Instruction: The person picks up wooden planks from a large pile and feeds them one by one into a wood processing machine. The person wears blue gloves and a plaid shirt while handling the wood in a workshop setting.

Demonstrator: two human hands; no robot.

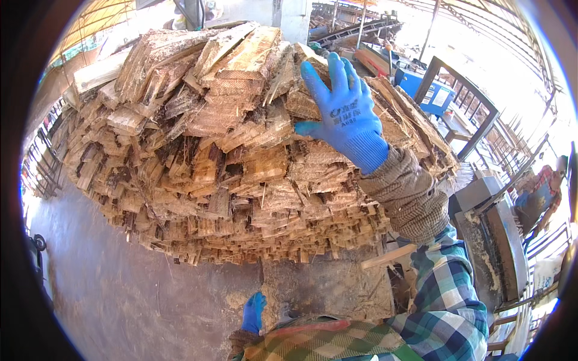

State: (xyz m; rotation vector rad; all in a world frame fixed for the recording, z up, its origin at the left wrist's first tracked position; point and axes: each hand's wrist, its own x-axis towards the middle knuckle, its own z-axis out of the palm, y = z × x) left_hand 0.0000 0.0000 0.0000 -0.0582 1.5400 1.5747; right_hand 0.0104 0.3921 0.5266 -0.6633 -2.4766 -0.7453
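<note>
A big heap of rough-sawn wood strips (pixel 247 162) fills the middle of the head view, its cut ends facing me. My right hand (pixel 348 111), in a blue knitted glove, reaches over the right part of the heap. Its fingers are spread and nothing is in them; whether the fingertips touch the wood I cannot tell. Low in the view, beside my body, hangs my left hand (pixel 254 313) in another blue glove. Its fingers look loosely stretched and it holds nothing visible, well away from the heap.
Concrete floor (pixel 132 277) lies in front of the heap. A single wood strip (pixel 389 256) sits beneath my right forearm. To the right stand a sawdust-covered machine (pixel 490 246), a dark metal frame (pixel 460 81) and a blue box-shaped machine (pixel 435 93). A person (pixel 542 192) is at the far right.
</note>
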